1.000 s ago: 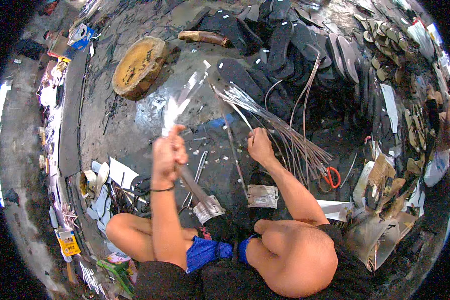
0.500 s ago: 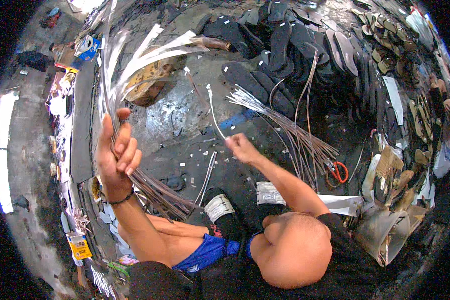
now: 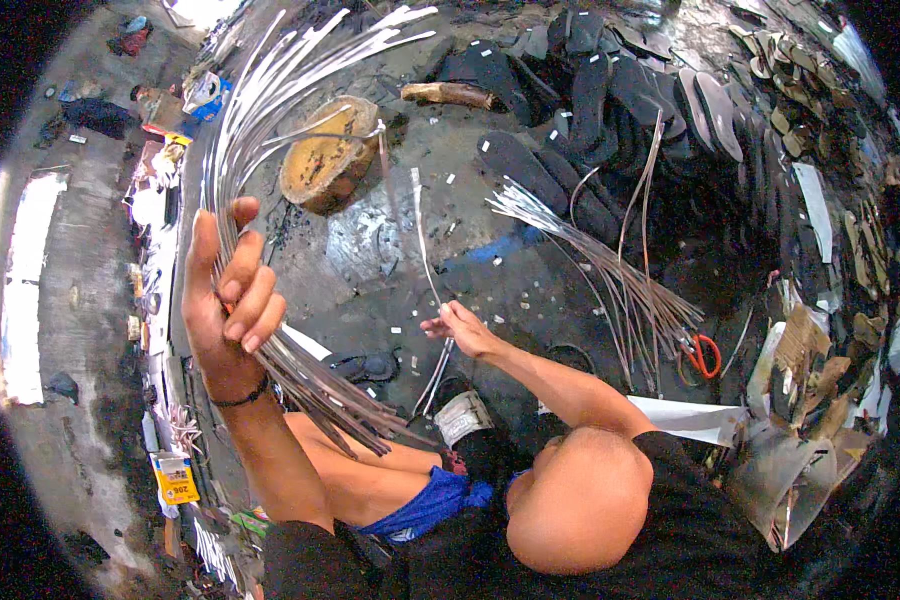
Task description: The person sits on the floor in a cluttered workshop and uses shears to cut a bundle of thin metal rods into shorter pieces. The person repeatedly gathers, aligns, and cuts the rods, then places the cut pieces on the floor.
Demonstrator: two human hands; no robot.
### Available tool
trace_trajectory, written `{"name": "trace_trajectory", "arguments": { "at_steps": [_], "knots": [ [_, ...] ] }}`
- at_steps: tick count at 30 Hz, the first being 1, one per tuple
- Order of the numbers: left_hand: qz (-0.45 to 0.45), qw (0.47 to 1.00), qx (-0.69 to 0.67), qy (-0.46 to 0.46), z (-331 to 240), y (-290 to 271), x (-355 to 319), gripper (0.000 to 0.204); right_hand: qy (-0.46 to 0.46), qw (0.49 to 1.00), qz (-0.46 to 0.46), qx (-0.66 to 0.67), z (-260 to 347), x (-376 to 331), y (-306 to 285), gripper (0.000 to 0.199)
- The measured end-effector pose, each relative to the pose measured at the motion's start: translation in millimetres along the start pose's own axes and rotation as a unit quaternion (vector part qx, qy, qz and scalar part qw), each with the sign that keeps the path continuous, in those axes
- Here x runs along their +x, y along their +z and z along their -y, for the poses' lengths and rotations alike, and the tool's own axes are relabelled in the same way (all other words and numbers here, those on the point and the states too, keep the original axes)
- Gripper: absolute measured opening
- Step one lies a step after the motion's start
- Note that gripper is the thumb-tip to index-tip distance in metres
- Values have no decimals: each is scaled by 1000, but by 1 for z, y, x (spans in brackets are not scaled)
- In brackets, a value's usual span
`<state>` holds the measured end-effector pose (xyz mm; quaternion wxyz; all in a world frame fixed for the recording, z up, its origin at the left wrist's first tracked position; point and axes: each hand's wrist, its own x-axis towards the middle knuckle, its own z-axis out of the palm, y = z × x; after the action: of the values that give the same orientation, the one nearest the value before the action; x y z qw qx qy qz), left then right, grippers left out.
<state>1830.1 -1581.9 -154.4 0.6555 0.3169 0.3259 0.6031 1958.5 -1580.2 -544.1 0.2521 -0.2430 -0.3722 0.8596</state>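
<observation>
My left hand (image 3: 232,285) is closed round a thick bundle of thin strips (image 3: 232,165). Their pale, shiny ends fan upward, and the brown-grey lower ends hang toward my leg. In front of my legs, my right hand (image 3: 462,332) pinches a single strip (image 3: 422,225) whose white end points up and away. Below that hand, a few strips (image 3: 434,382) lie by my foot; part of them is hidden behind the fingers. A second bundle of strips (image 3: 610,265) rests on the floor to the right, with orange-handled scissors (image 3: 707,356) at its near end.
A round wood block (image 3: 328,155) stands beyond my left hand, near a wooden stick (image 3: 448,95). Dark sole-shaped pieces (image 3: 590,100) are piled at the far right. Cardboard scraps (image 3: 805,340) lie at the right. Small white bits are scattered over the floor.
My right hand has come down and nearer with the strip, its fingers less curled. The strips in my left hand have swung and no longer cover the wood block. The view has shifted slightly.
</observation>
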Motion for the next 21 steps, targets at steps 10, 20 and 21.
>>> {"name": "trace_trajectory", "arguments": {
  "at_steps": [10,20,21],
  "knots": [
    [-323,896,239,190,-105,-54,-10,37,-13,902,-259,-346,181,-122,-134,35],
    [-278,944,170,54,66,-113,24,28,-83,912,-300,-266,223,-173,-158,22],
    [-272,956,108,1,130,-110,30,27,-19,914,-306,-265,206,-154,-146,24]
  ]
}}
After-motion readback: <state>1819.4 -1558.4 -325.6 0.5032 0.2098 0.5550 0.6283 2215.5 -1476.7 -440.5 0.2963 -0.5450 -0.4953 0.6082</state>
